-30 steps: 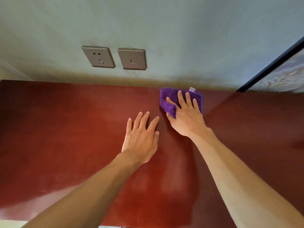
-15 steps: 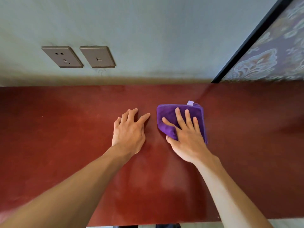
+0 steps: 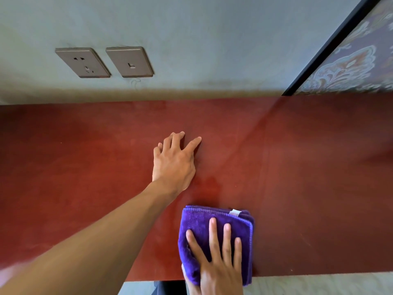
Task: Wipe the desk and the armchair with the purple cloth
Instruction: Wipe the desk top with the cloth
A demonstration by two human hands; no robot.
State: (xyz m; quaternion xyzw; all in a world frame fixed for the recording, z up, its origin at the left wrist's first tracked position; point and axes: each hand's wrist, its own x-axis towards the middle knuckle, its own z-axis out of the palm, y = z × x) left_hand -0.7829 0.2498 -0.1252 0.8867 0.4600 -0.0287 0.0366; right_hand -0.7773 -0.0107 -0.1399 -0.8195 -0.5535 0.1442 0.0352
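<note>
- The purple cloth (image 3: 197, 220), folded into a thick pad, is lying flat at the near edge of the desk (image 3: 308, 188), with its lower part hanging just past that edge.
- A small white tag (image 3: 235, 212) is sticking out of the cloth's far side.
- The right hand (image 3: 217, 265) is pressing down on top of the cloth. Its four fingers (image 3: 212, 231) are lying straight and slightly fanned, pointing toward the wall. Its thumb is mostly hidden at the cloth's left side, so I cannot tell how it is lying.
- The left hand (image 3: 174, 165) is resting palm down on the bare red-brown desktop, farther from the person than the cloth and apart from it. Its fingers are lying straight and loosely spread, holding nothing.
- Both bare forearms are reaching in from the bottom of the view.
- The desk is running along a grey-blue wall (image 3: 212, 39), touching it at the back.
- A power socket (image 3: 83, 62) and a switch plate (image 3: 129, 61) are sitting side by side on the wall, above the desk's left part.
- A dark-framed patterned panel (image 3: 361, 60) is standing at the upper right.
</note>
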